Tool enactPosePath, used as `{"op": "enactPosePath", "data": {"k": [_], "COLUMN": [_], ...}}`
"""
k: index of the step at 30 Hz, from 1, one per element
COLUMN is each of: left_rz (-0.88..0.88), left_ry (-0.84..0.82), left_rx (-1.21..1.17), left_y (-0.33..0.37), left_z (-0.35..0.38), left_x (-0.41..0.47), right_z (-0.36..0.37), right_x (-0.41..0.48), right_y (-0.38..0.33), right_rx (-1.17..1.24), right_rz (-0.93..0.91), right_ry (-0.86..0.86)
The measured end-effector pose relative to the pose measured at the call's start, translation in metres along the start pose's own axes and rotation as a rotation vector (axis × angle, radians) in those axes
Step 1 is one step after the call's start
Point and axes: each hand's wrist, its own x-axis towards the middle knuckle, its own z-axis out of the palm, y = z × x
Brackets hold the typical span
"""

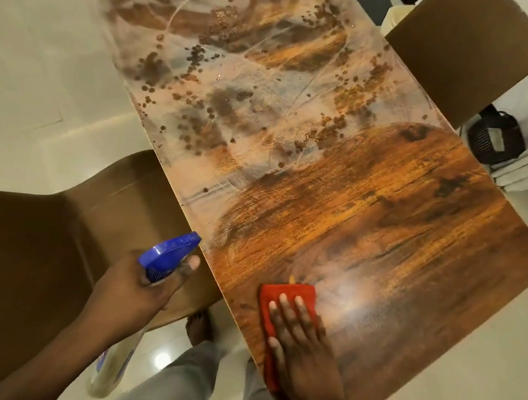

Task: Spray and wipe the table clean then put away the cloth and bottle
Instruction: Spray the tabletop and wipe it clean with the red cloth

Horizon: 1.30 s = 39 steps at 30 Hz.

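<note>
— Well, how does the table [390, 218] lie for you?
— It runs away ahead of both your hands. The stretch just beyond your right hand [300, 339] looks wiped, while the far end carries a pale film and dark droplets, so I'd judge the wiping partway done.
— And the spray bottle [169, 254]?
— Your left hand [140, 287] is wrapped round its neck, off the table's edge and above the chair [25, 250], nozzle aimed forward, likely ready for another spray.
— The red cloth [290, 292]?
— Under your right palm, fingers straight, pressing it flat on the near corner, well placed to push outward.
</note>
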Motion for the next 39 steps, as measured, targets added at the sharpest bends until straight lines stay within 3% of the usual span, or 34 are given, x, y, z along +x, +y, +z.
{"op": "enactPosePath", "data": {"k": [4,8,10,13,18,22,27,31,34,39], "left_rz": [-0.017,-0.044,-0.041,-0.050,-0.072,-0.022,0.021,0.017,0.002,-0.001], "left_ry": [0.024,0.029,0.027,0.040,0.047,0.057,0.050,0.026,0.015,-0.011], "left_rx": [-0.041,-0.054,-0.062,-0.086,-0.110,-0.079,-0.049,-0.054,-0.066,-0.060], "left_y": [-0.006,-0.012,-0.016,-0.021,-0.023,-0.022,-0.019,-0.021,-0.023,-0.026], "left_z": [-0.007,-0.018,-0.024,-0.032,-0.040,-0.045,-0.041,-0.039,-0.039,-0.044], "left_x": [0.005,0.009,0.008,0.008,0.008,0.009,0.012,0.014,0.013,0.013], "right_z": [-0.024,-0.062,-0.076,-0.091,-0.097,-0.075,-0.039,-0.016,-0.007,-0.036], "right_x": [0.009,0.087,0.139,0.213,0.273,0.256,0.166,0.069,0.005,0.013], "right_y": [0.063,0.099,0.098,0.059,-0.063,-0.134,-0.107,-0.058,-0.006,0.058], "right_rx": [0.041,0.226,0.246,0.251,0.177,0.133,0.059,0.102,0.154,0.297], "right_rz": [0.288,0.625,0.698,0.632,0.271,0.005,-0.109,0.128,0.437,0.908], "right_ry": [-0.021,0.062,0.098,0.085,0.015,-0.035,0.039,0.050,-0.039,0.072]}}
